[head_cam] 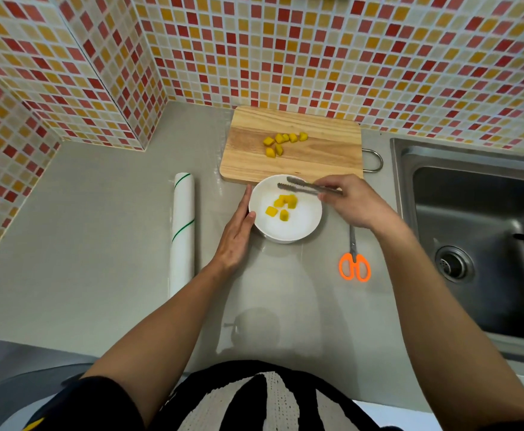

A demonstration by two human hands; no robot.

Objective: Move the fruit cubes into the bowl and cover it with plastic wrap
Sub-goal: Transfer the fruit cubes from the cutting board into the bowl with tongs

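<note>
A white bowl [298, 225] sits on the grey counter just in front of a wooden cutting board [316, 157]. Several yellow fruit cubes [282, 206] lie inside the bowl. Several more fruit cubes [284, 143] rest on the board. My right hand [350, 202] holds metal tongs [304, 188] over the bowl, their tips apart with nothing between them. My left hand [237, 234] rests flat against the bowl's left rim, fingers straight. A roll of plastic wrap [182, 231] lies on the counter to the left of the bowl.
Orange-handled scissors [354, 262] lie to the right of the bowl. A steel sink [478, 231] fills the right side. Mosaic-tiled walls [285, 57] close off the back and left of the counter.
</note>
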